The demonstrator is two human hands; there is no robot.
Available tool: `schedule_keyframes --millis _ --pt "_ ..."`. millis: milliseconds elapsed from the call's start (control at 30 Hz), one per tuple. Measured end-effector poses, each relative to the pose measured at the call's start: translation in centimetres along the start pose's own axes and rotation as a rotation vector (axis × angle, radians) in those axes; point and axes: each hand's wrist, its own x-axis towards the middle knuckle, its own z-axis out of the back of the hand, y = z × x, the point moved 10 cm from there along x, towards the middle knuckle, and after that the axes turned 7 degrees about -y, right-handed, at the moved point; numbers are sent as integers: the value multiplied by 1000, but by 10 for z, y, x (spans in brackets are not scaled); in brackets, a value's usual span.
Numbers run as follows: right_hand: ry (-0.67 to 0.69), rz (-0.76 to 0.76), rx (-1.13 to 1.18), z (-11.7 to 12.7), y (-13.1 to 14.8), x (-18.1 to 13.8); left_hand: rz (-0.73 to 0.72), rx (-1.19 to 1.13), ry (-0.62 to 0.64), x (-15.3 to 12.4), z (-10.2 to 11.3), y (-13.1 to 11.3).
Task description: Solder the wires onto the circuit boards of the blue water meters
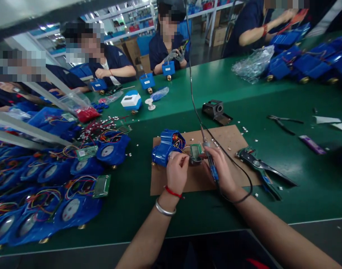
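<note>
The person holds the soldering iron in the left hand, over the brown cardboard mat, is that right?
Not quite. The soldering iron is in the right hand; the left hand is at the small green board. It is over the brown cardboard mat, as you said. The head view shows it.

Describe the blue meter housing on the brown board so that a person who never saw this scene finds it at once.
On the long green table a brown cardboard sheet lies before the person. At its far left corner, just beyond the left hand, sits the blue meter housing. Unlike the meters heaped at the left, it lies alone, open, with coloured wires showing.
</note>
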Motion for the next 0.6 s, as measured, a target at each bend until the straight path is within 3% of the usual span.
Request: schedule_keyframes --millis 233,600 --pt "31 -35 -36 -11 -14 -1 -81 -92 88 -5 -21 11" --pt "-4 -31 -71 -8 -10 2 -81 -139 100 -5 -15 10"
